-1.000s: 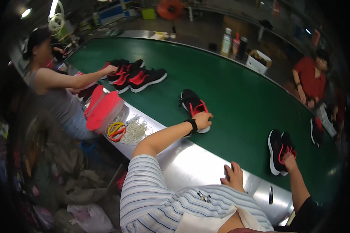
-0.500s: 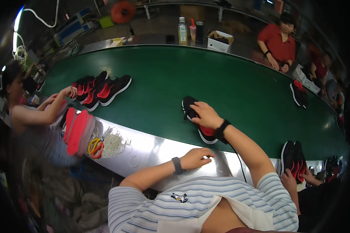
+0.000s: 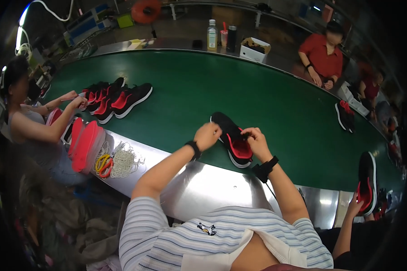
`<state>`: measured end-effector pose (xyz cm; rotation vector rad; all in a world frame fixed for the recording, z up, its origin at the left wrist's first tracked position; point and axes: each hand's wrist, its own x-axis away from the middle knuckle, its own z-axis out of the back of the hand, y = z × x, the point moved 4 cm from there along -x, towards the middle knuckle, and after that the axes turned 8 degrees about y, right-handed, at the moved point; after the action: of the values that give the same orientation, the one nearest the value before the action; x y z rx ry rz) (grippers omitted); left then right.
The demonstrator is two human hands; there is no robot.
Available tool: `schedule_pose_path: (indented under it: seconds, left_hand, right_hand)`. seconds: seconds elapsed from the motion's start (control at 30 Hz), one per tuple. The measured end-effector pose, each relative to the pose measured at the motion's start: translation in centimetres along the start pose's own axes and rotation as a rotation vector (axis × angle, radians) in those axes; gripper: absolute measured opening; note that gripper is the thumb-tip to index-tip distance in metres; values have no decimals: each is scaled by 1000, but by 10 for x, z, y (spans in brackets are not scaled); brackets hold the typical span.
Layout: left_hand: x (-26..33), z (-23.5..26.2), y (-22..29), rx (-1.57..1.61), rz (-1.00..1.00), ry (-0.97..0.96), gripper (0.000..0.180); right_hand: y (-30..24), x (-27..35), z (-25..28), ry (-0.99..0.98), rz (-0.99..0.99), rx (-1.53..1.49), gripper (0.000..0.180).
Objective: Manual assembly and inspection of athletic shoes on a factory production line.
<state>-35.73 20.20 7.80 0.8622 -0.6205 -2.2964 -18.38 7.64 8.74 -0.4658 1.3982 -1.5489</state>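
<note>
A black sneaker with red lining and a white sole lies on the green belt in front of me, its toe pointing away to the left. My right hand is at its opening, thumb and fingers pinched on the tongue and lace area. On the other side, my left hand is curled closed close to the laces. Whatever its fingertips hold, if anything, is too small to make out. Both wrists wear black bands.
Several black-and-red sneakers stand at the left, by a person handling pieces. Red insoles, scissors and pale string lie on the metal ledge. A co-worker's hand holds a sneaker at right. Bottles stand beyond.
My left hand has risen from the ledge to the sneaker. My right hand has shifted from its toe area to the opening. At right, a co-worker's pair has given way to one raised sneaker.
</note>
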Motion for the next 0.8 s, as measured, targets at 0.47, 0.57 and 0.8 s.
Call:
schedule_pose_path:
  seconds: [0.47,0.57,0.8]
  left_hand:
    - [-36,-66,67,-630,-172,-433,41]
    - [-52,-69,44,-229,-39,-331,34]
    - [-82,-71,-3,51,85,-136,13]
  right_hand:
    - [-18,38,-11,-274,201,965,28]
    - [-9,39,-7,-277,318,774,18]
    - [15,24,17,-252,95,546,15]
